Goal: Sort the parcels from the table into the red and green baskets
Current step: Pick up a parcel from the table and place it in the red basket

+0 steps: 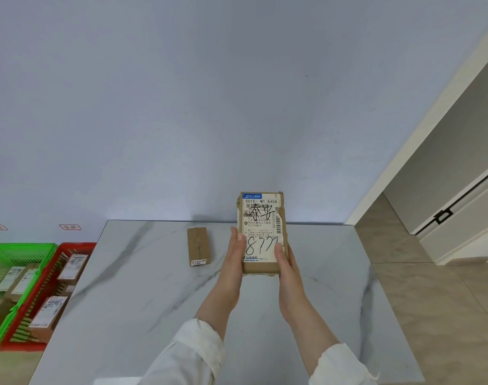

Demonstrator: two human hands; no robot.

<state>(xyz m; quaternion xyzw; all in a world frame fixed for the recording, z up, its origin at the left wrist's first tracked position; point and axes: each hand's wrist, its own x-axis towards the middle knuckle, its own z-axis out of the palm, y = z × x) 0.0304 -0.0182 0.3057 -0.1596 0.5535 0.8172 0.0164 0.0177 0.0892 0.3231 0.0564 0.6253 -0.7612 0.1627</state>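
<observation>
White sleeves (192, 354) at the bottom edge, both forearms reaching fwd over the marble table (126, 287). Left hand (233, 262) and right hand (285, 270) grasp one cardboard parcel (282, 234) between them, held upright and off the tabletop. Left thumb (235, 240) lies along its left edge, right thumb (279, 252) presses the lower right of the shipping label (260, 218). The other fingers are wrapped behind, hidden.

Label reads, top to bottom above the thumbs: blue "ZTO" logo, "501E- M1 A40A", barcode, two big handwritten Chinese chars over small printed address text. Between the two thumbs is handwritten "877". Right side of the label is torn.

Well left of the left fingers, off the table edge: red basket (78, 245) w/ two labelled parcels (47, 312), then green basket (20, 246) beside it, touching, also w/ labelled parcels (15, 276). Text there is too small to read.

Just left of the left fingertips and a bit beyond, a small parcel (198, 244) lies flat on the table. Its near-end sticker reads "7012" upside down.

Farther back, two small signs (70, 227) on the wall above the baskets, illegible.
</observation>
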